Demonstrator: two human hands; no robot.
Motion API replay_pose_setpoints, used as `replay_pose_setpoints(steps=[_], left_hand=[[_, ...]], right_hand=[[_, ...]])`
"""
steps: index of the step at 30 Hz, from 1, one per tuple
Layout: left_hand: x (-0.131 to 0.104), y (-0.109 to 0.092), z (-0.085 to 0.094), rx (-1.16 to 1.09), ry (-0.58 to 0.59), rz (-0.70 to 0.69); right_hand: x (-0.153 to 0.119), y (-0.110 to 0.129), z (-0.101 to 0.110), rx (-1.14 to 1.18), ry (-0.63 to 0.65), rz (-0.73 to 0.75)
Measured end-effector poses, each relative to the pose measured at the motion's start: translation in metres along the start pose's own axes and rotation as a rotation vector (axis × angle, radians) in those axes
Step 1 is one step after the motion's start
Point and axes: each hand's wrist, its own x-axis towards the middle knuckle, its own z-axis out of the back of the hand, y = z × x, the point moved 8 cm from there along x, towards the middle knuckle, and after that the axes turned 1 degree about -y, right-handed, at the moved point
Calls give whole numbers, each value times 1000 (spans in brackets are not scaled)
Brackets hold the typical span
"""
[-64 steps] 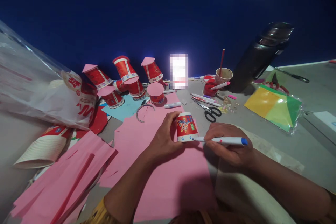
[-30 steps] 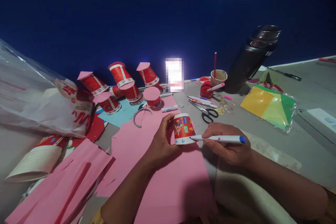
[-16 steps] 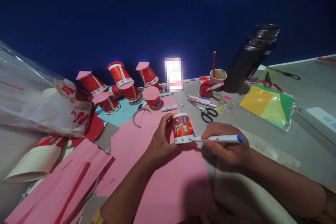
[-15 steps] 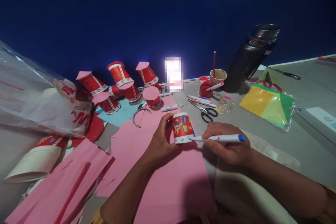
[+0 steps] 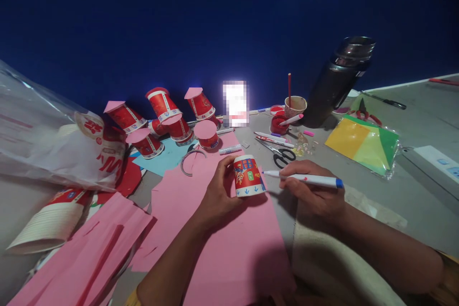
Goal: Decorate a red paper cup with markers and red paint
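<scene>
A red and white paper cup is held upside down by my left hand, whose fingers wrap its left side. Blue arrow marks show along the cup's white lower band, and a blue window-like drawing is near its top. My right hand grips a white marker with a blue end. The marker's tip points left, just off the cup's right side, not touching it. Beneath the cup lies a large pink paper sheet.
Several red cups with pink paper tops stand at the back left. Scissors, pens, a dark thermos and a packet of coloured paper lie right. A plastic bag and pink strips are at the left.
The marker's tip has lifted off the cup's lower band and moved up. The cup is turned slightly in my left hand, and another arrow on the band is now in full view.
</scene>
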Motion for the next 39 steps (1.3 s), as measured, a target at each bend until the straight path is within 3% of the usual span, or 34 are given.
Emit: replay_pose_setpoints(steps=[8, 15, 22, 26, 30, 33, 39], left_hand=[[4, -4, 6, -109, -11, -3], [4, 21, 20, -364, -91, 196], [6, 31, 18, -774, -148, 248], [3, 38, 14, -876, -153, 331], [0, 42, 11, -866, -154, 404], [2, 42, 16, -809, -191, 344], [1, 25, 31, -232, -224, 93]], right_hand=[[1, -12, -9, -116, 77, 83], [-1, -21, -17, -242, 144, 105], [-7, -43, -25, -428, 244, 118], [-11, -48, -32, -462, 333, 105], [-14, -50, -41, -434, 432, 65], [-18, -54, -46, -404, 493, 3], [-31, -63, -55, -384, 631, -94]])
